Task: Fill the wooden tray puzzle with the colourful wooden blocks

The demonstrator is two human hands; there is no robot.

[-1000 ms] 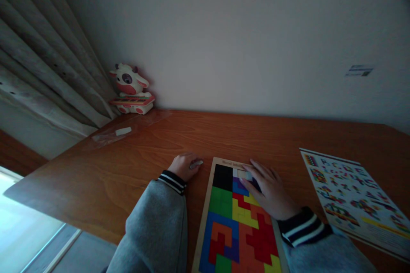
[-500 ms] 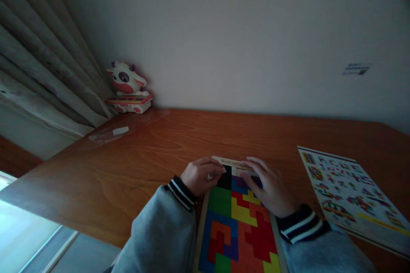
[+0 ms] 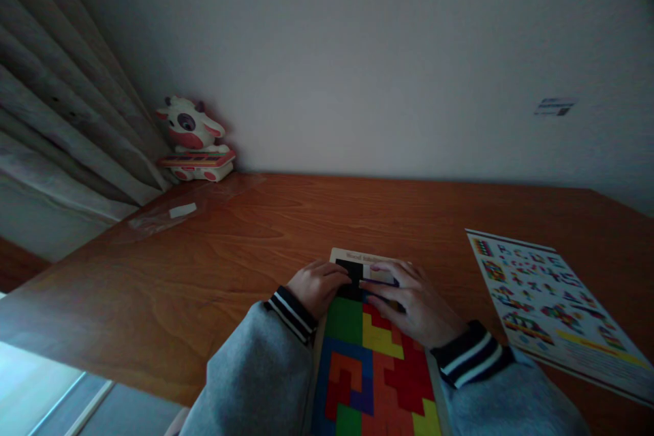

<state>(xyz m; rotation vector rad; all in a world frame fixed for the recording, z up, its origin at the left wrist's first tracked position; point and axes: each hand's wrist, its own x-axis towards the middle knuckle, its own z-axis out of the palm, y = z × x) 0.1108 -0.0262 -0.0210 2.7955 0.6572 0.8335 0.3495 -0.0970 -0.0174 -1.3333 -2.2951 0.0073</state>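
Note:
A wooden tray puzzle [image 3: 349, 321] lies on the table in front of me, with flat green, yellow, red, orange, blue and purple pieces fitted in it. Near its far left corner, a black patch of bare base [image 3: 351, 271] shows. My left hand [image 3: 317, 286] rests at the tray's left edge beside that patch, fingers curled together, their tips mostly hidden. Over the far right part of the puzzle my right hand [image 3: 416, 303] lies with fingers apart and touching the pieces. A purple piece [image 3: 384, 281] and a pale piece show between those fingers.
A printed sheet of coloured shapes [image 3: 554, 306] lies on the right of the table [image 3: 245, 245]. At the back left stands a cow toy with a keyboard [image 3: 197, 143], near clear plastic film [image 3: 153, 219]. A curtain [image 3: 61, 102] hangs on the left; a wall closes the back.
My left hand has lowered at the tray's edge, fingers now turned down. My right hand has moved slightly left and its fingers now lie flatter across the pieces. The view has shifted a little.

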